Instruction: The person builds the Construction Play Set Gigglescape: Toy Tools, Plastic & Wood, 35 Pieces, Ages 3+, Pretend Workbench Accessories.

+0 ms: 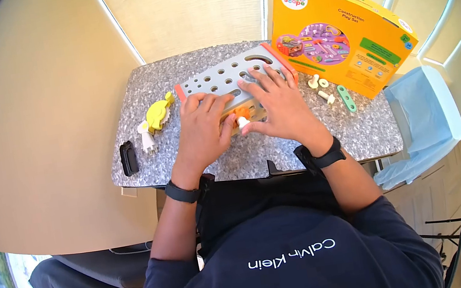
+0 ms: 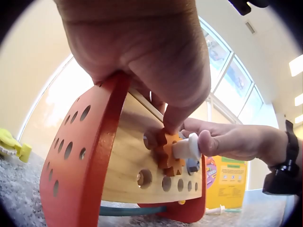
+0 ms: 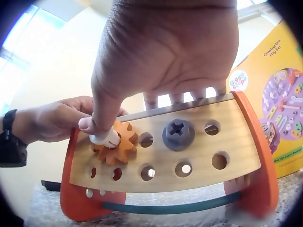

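A toy workbench with a grey perforated top, orange-red ends and a wooden front panel stands on the table. My left hand holds its left end, fingers bent over the top and thumb at the upper edge of an orange gear. Through the gear's centre passes a white bolt, its head standing out from the panel. Against that head presses my right thumb. The other fingers of my right hand spread out straight over the grey top. A grey cross-slot bolt sits to the gear's right.
Left of the workbench lie a yellow toy saw, a white piece and a black tray-like object. At the right are cream bolts, a green strip and an upright yellow box. A blue-covered chair stands beside the table.
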A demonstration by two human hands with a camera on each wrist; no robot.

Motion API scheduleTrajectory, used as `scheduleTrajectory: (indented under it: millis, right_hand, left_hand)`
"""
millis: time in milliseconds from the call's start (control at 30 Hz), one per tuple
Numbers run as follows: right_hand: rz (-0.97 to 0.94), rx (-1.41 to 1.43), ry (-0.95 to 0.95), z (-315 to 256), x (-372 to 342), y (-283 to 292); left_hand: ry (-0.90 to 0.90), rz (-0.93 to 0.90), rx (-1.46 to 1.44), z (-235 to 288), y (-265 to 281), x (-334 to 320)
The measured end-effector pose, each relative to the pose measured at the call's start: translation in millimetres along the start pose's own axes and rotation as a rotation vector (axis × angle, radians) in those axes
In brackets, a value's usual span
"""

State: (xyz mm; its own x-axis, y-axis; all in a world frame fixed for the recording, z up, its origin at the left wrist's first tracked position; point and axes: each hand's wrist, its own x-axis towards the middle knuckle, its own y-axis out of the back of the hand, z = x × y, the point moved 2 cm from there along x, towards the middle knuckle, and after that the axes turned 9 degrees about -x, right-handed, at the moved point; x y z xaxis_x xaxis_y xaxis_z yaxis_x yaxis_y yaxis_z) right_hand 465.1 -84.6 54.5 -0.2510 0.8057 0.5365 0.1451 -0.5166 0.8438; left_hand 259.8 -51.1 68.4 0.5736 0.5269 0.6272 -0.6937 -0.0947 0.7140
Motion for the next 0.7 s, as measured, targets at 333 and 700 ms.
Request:
scheduleTrajectory:
  millis: [333, 700]
  right_hand:
    - [0.003, -0.006, -0.007, -1.5, 2.7, 3.6]
    - [0.002, -0.009, -0.006, -0.5, 4.4, 3.0]
  left_hand:
    - [0.004, -0.008, 0.011, -1.8, -1.9, -0.4]
    - [0.015, 0.004, 0.018, -1.6, -4.3, 0.1]
